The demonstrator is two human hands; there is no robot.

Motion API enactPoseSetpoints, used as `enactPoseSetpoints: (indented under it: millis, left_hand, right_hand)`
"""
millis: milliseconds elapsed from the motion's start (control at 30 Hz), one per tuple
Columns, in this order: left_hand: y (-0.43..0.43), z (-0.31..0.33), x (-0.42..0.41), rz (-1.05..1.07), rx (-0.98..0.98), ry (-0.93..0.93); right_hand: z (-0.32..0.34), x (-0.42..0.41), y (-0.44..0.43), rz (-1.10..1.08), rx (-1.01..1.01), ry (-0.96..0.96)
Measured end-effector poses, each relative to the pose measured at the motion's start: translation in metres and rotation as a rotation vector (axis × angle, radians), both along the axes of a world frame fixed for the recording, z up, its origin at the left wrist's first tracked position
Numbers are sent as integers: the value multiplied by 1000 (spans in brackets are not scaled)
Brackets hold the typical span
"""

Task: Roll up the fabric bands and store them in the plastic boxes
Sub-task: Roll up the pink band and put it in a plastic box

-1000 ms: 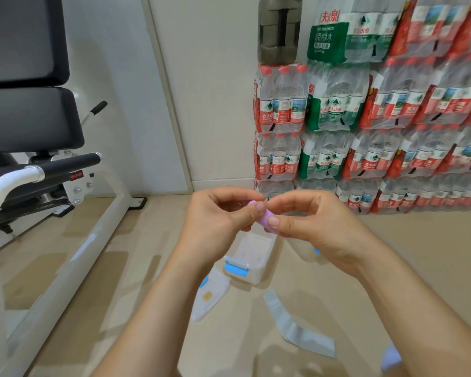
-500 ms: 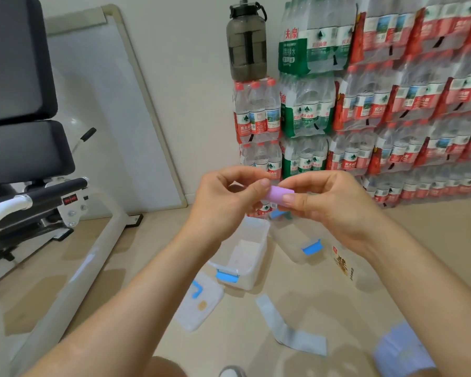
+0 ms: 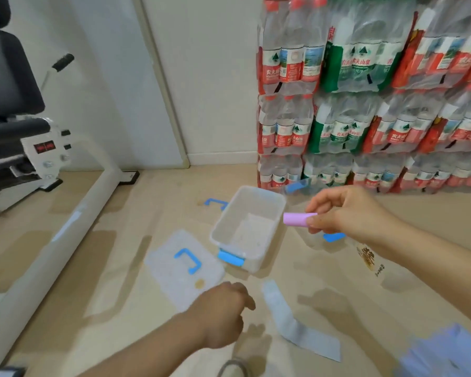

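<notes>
Right grip (image 3: 346, 210): clenched on the pink roll (image 3: 297, 219), thumb below and fingers above, pinching its right end; left end sticks out free.
Pink roll: wound tight, lying level in the air, just right of the open box (image 3: 225, 213) rim and in front of the clear box (image 3: 310, 242); in neither box.
Left grip (image 3: 220, 314): released, fingers loosely curled, nothing in it; low over the floor (image 3: 120, 308), between the lid (image 3: 172, 273) corner and the grey band (image 3: 291, 319).
Change from 0.5 s ago: then both grips pinched the roll together at mid-view; now held by the right alone, shifted right; left let go and dropped low.
Open box: upright on the floor, blue latch on the near wall, no band visible inside.
Lid: flat on the floor, touching or just beside the open box's near-left corner; cannot tell which.
Grey band: unrolled, flat on the floor, near the open box's front.
Blue cloth (image 3: 446, 352): bottom right corner, blurred.
Background: bottle packs (image 3: 365, 104) stacked against the wall; white machine frame (image 3: 52, 240) at left.
</notes>
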State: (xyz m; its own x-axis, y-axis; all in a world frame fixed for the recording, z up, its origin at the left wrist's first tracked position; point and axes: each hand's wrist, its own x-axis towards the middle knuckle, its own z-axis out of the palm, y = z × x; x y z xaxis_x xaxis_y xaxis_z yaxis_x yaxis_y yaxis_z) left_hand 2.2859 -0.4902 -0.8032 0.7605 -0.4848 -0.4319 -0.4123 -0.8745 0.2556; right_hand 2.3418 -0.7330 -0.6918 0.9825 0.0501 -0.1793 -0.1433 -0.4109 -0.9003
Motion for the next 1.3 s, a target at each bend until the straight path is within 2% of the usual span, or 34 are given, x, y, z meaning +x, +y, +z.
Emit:
enactPoseSetpoints:
  millis: [100,233,333,467,567,667,767,900,967,1033,1100,1200,1300]
  left_hand:
    - [12,-39,12,44,45,19]
    - [33,-79,53,230,-41,13]
    - [57,-118,71,381,-88,94]
    - [100,-180,55,558,-41,259]
    - [120,-214,44,581,14,307]
    - [123,-228,41,514,44,261]
    - [118,-227,42,512,110,214]
    - [120,-225,59,597,228,158]
    - [134,-223,75,834,46,125]
    - [147,-209,95,1231,-328,44]
    - [152,-184,116,1440,-625,-154]
    - [151,-145,145,1282,-657,-389]
    - [134,-117,169,1072,-606,-447]
  right_hand:
    - [-50,29,27,3,4,50]
    - [-127,50,65,-50,-10,78]
    - [-183,56,92,-78,-34,67]
    - [-240,60,119,-15,-127,22]
    - [-262,64,131,5,-113,25]
    - [-274,64,133,57,-165,-36]
    - [-274,59,139,38,-128,-65]
    - [-277,37,168,-9,56,56]
    - [-281,26,187,0,99,43]
    - [-286,20,206,24,96,0]
    - [-288,21,226,56,146,-12]
    - [-280,29,256,153,180,17]
    - [-264,38,282,341,232,98]
